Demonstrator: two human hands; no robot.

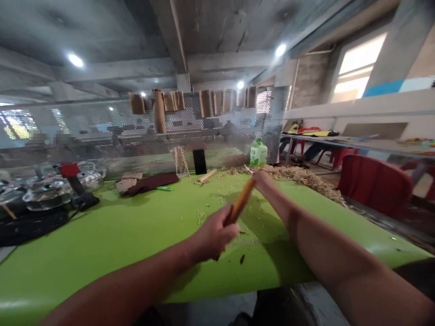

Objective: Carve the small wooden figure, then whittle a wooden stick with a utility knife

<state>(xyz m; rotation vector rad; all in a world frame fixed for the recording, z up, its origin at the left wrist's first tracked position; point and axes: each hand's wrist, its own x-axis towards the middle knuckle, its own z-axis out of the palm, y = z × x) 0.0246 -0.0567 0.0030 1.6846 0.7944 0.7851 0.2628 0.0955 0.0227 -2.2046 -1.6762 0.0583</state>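
My left hand [214,233] is shut around the near end of a long orange-brown wooden stick [240,200], which slants up and away over the green table. The stick's far end reaches my right hand [262,181], a closed fist at the back of the table. A small tool [249,170] with a pale, red-marked tip pokes out beyond that fist. Most of the tool is hidden by my fingers, and its exact kind is too small to tell. Wood shavings [288,178] lie heaped just behind my right hand.
Loose shavings dot the green table [102,240]. Along the back stand a black phone [200,161], a green-capped plastic bottle [258,152] and a dark strip of material [152,183]. Clear containers [47,192] and a red-topped tool [73,181] sit left. A perforated metal screen [136,131] rises behind; a red chair [375,183] stands right.
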